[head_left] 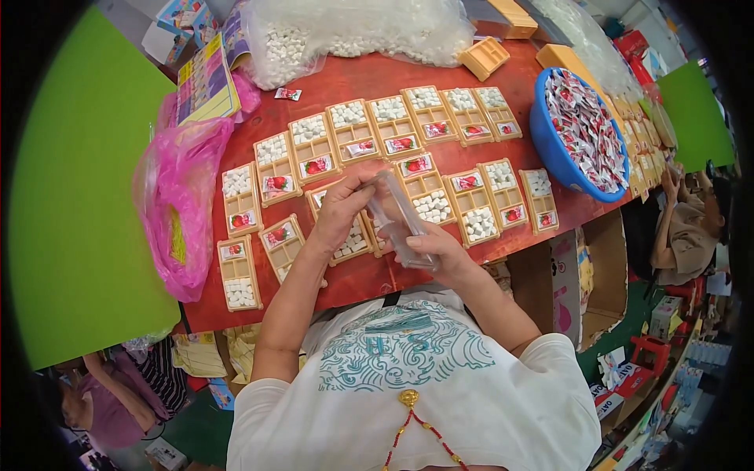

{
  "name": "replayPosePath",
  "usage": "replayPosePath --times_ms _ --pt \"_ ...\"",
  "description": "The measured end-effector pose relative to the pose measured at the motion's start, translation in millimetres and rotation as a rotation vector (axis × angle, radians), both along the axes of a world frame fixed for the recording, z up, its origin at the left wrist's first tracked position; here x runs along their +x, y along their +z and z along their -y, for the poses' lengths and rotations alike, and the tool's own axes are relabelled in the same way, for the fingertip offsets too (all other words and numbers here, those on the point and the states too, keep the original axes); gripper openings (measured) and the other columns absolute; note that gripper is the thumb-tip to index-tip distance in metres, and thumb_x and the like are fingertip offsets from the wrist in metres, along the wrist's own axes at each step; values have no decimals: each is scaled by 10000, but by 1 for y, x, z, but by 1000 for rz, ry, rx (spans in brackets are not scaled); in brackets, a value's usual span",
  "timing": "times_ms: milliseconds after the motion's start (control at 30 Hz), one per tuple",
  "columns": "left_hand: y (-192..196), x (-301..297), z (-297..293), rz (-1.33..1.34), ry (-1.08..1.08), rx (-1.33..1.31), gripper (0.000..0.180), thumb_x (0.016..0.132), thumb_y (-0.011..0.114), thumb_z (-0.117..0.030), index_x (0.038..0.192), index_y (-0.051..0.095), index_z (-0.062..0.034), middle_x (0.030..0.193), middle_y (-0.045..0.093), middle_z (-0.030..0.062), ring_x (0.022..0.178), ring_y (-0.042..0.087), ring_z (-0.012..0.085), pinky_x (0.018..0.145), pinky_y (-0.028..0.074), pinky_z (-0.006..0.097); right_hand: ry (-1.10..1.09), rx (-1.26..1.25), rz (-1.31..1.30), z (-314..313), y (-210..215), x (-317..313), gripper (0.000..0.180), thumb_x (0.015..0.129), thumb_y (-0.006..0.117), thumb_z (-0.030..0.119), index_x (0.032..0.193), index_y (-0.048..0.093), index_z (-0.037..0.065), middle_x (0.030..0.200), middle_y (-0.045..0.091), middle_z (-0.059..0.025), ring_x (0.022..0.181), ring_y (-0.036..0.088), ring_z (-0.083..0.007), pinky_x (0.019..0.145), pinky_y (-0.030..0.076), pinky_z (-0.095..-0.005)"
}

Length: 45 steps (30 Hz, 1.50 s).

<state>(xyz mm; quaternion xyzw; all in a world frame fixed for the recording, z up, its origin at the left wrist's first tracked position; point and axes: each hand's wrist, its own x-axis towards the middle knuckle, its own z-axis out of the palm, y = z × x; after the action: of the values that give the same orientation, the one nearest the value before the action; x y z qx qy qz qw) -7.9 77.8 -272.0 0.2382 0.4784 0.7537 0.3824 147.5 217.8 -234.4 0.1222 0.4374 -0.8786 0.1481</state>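
Observation:
Over the front row of trays, both my hands hold up a clear plastic lid (403,216), long and box-shaped. My left hand (345,208) pinches its far end between thumb and fingers. Around its near end my right hand (441,250) is closed, with some fingers seen through the plastic. Beneath and around them, two rows of beige compartment trays (426,185) cover much of the red table. The trays hold small white marshmallow-like pieces (433,207) and strawberry-printed sachets (416,164). My hands and forearms partly hide several front trays.
A blue basin (542,145) heaped with sachets stands at the right. Big clear bags (353,27) of white pieces lie along the back. A pink plastic bag (153,177) hangs at the left edge. Other people (683,228) sit at the right and lower left.

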Motion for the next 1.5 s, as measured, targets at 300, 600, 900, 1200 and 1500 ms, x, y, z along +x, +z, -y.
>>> replayPosePath --times_ms 300,600,900,1200,1500 --pt "41 30 -7 -317 303 -229 178 885 539 -129 1036 556 -37 1050 514 37 829 501 101 759 425 261 -248 134 30 4 -3 -1 689 791 646 283 1371 380 21 1067 538 -61 854 513 -87 669 412 -215" --pt "64 44 -3 -70 28 -187 144 906 537 -133 1014 565 -42 853 541 -10 752 494 54 661 428 213 -301 224 -65 13 5 -9 581 808 616 296 1300 443 39 891 530 6 671 423 -31 536 305 -186" --pt "54 46 -5 -10 -7 -152 153 927 517 -162 1008 574 -45 807 546 -22 686 479 39 612 404 190 -199 260 -17 15 7 -7 594 793 605 388 1272 448 74 900 565 3 651 416 -23 475 279 -176" --pt "49 50 -3 20 4 -121 169 950 486 -164 1019 573 -36 811 551 -18 687 491 42 614 406 190 -196 175 -33 17 5 -6 593 792 618 397 1254 454 64 834 520 14 582 368 -24 474 259 -176" --pt "47 49 -4 22 -4 -129 161 950 487 -166 1008 575 -44 803 553 -19 681 495 46 606 411 189 -200 142 -13 16 1 -6 527 788 627 397 1186 493 79 815 515 20 566 362 -22 468 246 -178"
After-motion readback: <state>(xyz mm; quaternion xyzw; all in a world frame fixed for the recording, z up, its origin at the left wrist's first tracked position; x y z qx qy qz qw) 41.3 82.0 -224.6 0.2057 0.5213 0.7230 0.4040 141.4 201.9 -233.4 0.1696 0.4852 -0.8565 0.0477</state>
